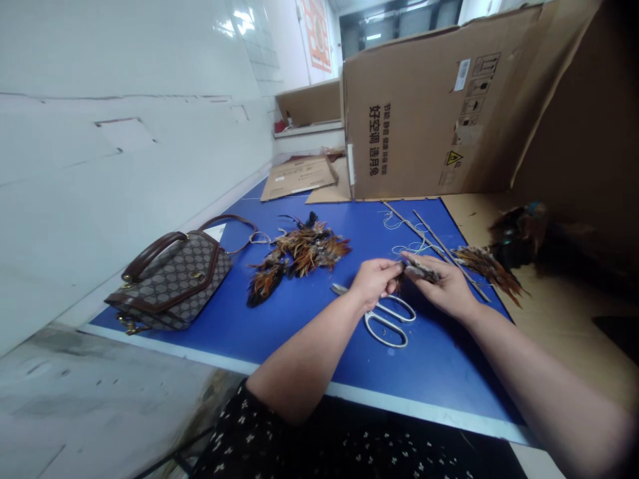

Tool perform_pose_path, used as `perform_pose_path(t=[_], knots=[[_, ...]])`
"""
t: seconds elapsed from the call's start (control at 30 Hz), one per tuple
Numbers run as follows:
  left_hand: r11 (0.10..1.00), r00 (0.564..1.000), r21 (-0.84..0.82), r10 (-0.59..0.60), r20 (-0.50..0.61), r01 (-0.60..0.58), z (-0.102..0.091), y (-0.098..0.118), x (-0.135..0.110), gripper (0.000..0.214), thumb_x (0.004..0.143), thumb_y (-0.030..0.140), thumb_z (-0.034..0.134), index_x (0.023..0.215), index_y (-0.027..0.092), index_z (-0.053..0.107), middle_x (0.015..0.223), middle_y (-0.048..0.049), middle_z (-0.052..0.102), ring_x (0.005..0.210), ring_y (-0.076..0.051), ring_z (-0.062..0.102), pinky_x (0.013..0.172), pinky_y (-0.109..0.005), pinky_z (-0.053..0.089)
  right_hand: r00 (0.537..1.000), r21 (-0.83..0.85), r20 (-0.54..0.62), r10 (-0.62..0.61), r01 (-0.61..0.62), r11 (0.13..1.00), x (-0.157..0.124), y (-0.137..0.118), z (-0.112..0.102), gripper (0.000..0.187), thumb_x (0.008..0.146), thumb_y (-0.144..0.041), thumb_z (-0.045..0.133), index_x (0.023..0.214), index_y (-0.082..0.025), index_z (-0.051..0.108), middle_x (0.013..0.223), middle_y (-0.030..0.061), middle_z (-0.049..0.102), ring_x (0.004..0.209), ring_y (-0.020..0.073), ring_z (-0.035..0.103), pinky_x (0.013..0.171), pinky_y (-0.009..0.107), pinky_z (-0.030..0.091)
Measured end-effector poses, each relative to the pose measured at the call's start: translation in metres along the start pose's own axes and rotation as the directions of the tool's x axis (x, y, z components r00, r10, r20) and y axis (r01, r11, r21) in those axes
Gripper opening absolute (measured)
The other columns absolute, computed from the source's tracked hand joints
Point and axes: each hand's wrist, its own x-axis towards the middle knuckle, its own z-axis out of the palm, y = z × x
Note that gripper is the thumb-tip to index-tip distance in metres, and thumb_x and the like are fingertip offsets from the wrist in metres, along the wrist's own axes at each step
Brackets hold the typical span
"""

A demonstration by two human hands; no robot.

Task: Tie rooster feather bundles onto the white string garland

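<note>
My left hand (pixel 375 283) is closed in a pinch at the near end of a small feather bunch (pixel 422 269). My right hand (pixel 446 287) has its thumb and fingers closed around the same bunch, which is dark and grey-white. Beneath my hands lie scissors (pixel 387 336) with pale loop handles, partly covered by my left hand. A pile of brown, orange and black feathers (pixel 312 249) rests on the blue mat to the left. Just beyond my right hand are two thin sticks (pixel 434 239) and loose pale string (pixel 394 223).
A patterned handbag (pixel 174 286) with brown trim stands at the left by the white wall. A large cardboard box (pixel 419 113) rises behind the blue mat (pixel 299 332), with flat cardboard (pixel 299 176) beside it. More feathers (pixel 492 269) lie at the right edge.
</note>
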Motion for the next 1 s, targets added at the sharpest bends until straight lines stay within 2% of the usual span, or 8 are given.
perform_pose_path(t=[0.1, 0.27, 0.47, 0.67, 0.8, 0.9, 0.93, 1.0], knots=[[1.0, 1.0, 0.003, -0.001, 0.007, 0.001, 0.0, 0.002, -0.001, 0.036, 0.082, 0.046, 0.077, 0.087, 0.011, 0.069, 0.045, 0.0033, 0.051, 0.033, -0.005, 0.034, 0.037, -0.02, 0.017, 0.995, 0.033, -0.073, 0.072, -0.069, 0.997, -0.001, 0.002, 0.002, 0.039, 0.091, -0.04, 0.074, 0.126, -0.022, 0.077, 0.13, 0.0115, 0.075, 0.115, 0.0305, 0.074, 0.107, 0.049, 0.057], [1.0, 0.999, 0.031, -0.002, 0.039, 0.0, 0.001, 0.003, -0.004, 0.036, 0.083, 0.045, 0.076, 0.082, 0.01, 0.07, 0.044, 0.0029, 0.051, 0.034, -0.005, 0.035, 0.037, -0.02, 0.017, 0.976, 0.076, -0.121, 0.179, -0.171, 0.982, 0.001, 0.0, 0.001, 0.034, 0.087, -0.045, 0.078, 0.107, -0.018, 0.079, 0.108, 0.0122, 0.081, 0.097, 0.029, 0.078, 0.093, 0.044, 0.062], [0.997, 0.999, 0.072, -0.015, 0.043, 0.012, 0.001, -0.001, -0.001, 0.034, 0.083, 0.044, 0.077, 0.081, 0.011, 0.069, 0.043, 0.0035, 0.05, 0.034, -0.005, 0.035, 0.038, -0.019, 0.018, 0.989, -0.003, -0.084, 0.124, -0.125, 0.992, 0.002, -0.002, -0.001, 0.025, 0.09, -0.044, 0.074, 0.088, -0.019, 0.076, 0.087, 0.0078, 0.078, 0.075, 0.0211, 0.072, 0.076, 0.034, 0.06], [0.992, 0.998, 0.126, -0.026, 0.06, 0.018, 0.001, -0.001, -0.005, 0.037, 0.082, 0.046, 0.079, 0.08, 0.012, 0.067, 0.044, 0.0038, 0.05, 0.036, -0.004, 0.036, 0.04, -0.019, 0.02, 0.974, 0.008, -0.123, 0.189, -0.189, 0.982, 0.003, -0.006, 0.001, 0.016, 0.083, -0.031, 0.074, 0.08, -0.017, 0.069, 0.074, 0.0023, 0.071, 0.063, 0.0144, 0.062, 0.066, 0.026, 0.053], [0.989, 0.997, 0.144, -0.033, 0.071, 0.022, 0.002, -0.001, -0.006, 0.04, 0.08, 0.049, 0.081, 0.08, 0.011, 0.069, 0.044, 0.003, 0.051, 0.036, -0.005, 0.036, 0.041, -0.019, 0.02, 0.918, 0.009, -0.314, 0.244, -0.255, 0.967, 0.005, -0.001, 0.0, 0.013, 0.08, -0.029, 0.072, 0.083, -0.017, 0.07, 0.074, 0.0014, 0.07, 0.063, 0.0151, 0.061, 0.066, 0.027, 0.052], [0.994, 0.998, 0.102, 0.037, -0.043, -0.032, 0.001, -0.002, -0.003, 0.039, 0.081, 0.05, 0.079, 0.08, 0.012, 0.068, 0.044, 0.0029, 0.05, 0.036, -0.005, 0.036, 0.041, -0.02, 0.021, 0.829, -0.006, -0.497, 0.256, -0.298, 0.955, 0.008, 0.007, -0.005, 0.016, 0.078, -0.031, 0.074, 0.086, -0.017, 0.072, 0.077, 0.0024, 0.071, 0.068, 0.017, 0.063, 0.069, 0.028, 0.052], [0.995, 0.992, 0.076, 0.069, -0.104, -0.062, 0.001, -0.002, -0.002, 0.039, 0.082, 0.05, 0.078, 0.08, 0.012, 0.068, 0.044, 0.0033, 0.05, 0.037, -0.005, 0.036, 0.041, -0.02, 0.021, 0.819, -0.012, -0.51, 0.263, -0.312, 0.95, 0.008, 0.009, -0.006, 0.017, 0.078, -0.032, 0.075, 0.085, -0.017, 0.072, 0.076, 0.0022, 0.07, 0.068, 0.0171, 0.063, 0.069, 0.028, 0.052], [0.993, 0.974, 0.034, 0.114, -0.195, -0.109, -0.001, -0.001, 0.0, 0.039, 0.083, 0.05, 0.077, 0.083, 0.012, 0.069, 0.044, 0.004, 0.049, 0.037, -0.005, 0.036, 0.04, -0.02, 0.021, 0.851, -0.017, -0.443, 0.283, -0.324, 0.946, 0.008, 0.011, -0.007, 0.019, 0.079, -0.035, 0.075, 0.081, -0.017, 0.07, 0.073, 0.0016, 0.068, 0.066, 0.0166, 0.061, 0.067, 0.028, 0.051]])
